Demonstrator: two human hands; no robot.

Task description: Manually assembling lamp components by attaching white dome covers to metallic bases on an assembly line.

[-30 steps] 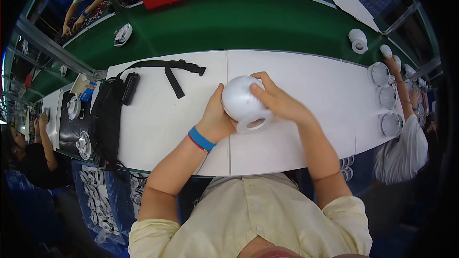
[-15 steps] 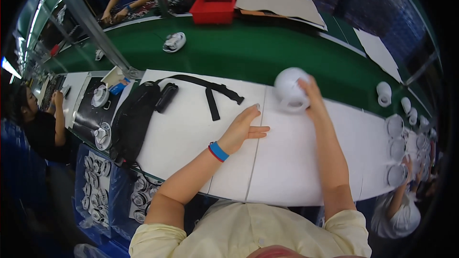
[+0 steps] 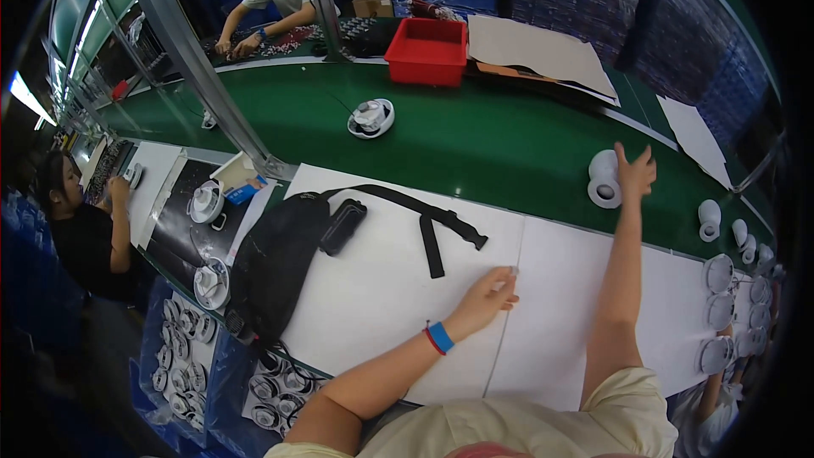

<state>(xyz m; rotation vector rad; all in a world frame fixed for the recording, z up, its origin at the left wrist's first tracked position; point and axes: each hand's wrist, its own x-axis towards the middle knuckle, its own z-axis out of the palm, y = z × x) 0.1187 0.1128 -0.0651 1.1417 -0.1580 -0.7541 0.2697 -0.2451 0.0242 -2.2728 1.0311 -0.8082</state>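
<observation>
At the right, on the green belt, stands a white rounded housing (image 3: 604,180) with a round ring-shaped opening at its lower end. My right hand (image 3: 636,173) is just beside it on the right, fingers spread, nothing in them. Over the white work surface (image 3: 555,314) my left hand (image 3: 482,304) hovers with fingers loosely bent and apart. Something small and pale shows at one of its fingertips; I cannot tell what it is. A blue wristband (image 3: 440,337) circles that wrist.
A black bag (image 3: 284,263) with a strap lies left. A white lamp-like part (image 3: 370,119) and a red bin (image 3: 427,51) are farther back. Several clear round covers (image 3: 719,312) stand right. Lined crates (image 3: 212,373) hold parts lower left. People work at left, back and right.
My right hand has carried the white housing right and away from me onto the belt and let go of it. My left hand's fingers have curled in. The whole view has shifted.
</observation>
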